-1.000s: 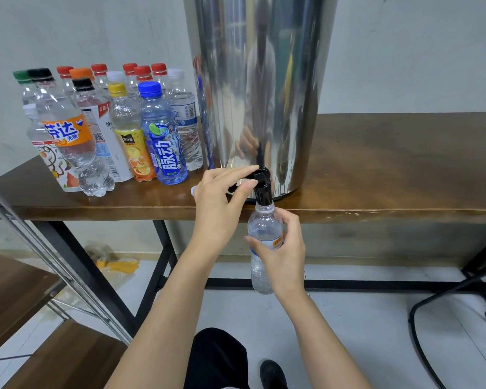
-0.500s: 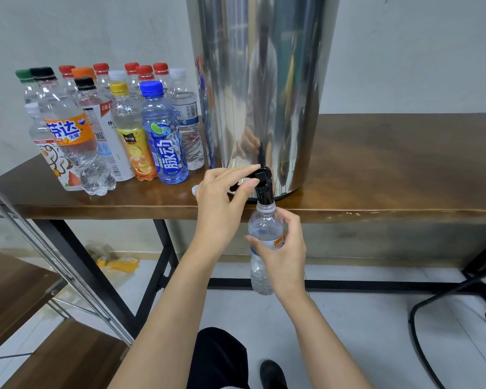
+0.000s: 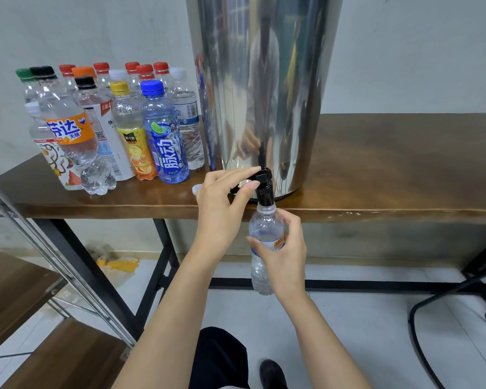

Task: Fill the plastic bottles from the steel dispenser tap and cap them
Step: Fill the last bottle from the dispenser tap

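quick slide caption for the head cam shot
Left hand pinches the black tap of the steel dispenser while the right hand holds a clear bottle under its spout.

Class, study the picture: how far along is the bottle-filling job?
Done: capped bottles stand on the table beside the dispenser. In hand: the right hand holds an uncapped bottle under the tap, which the left hand pinches. Left: finish filling, then fit the white cap.

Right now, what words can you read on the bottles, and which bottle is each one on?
"芬达 无糖": orange-label bottle.
"脉动": blue-capped bottle.
"水": rightmost white-capped bottle.
Too small or blurred to read: yellow-capped bottle, white-label bottle, held bottle.
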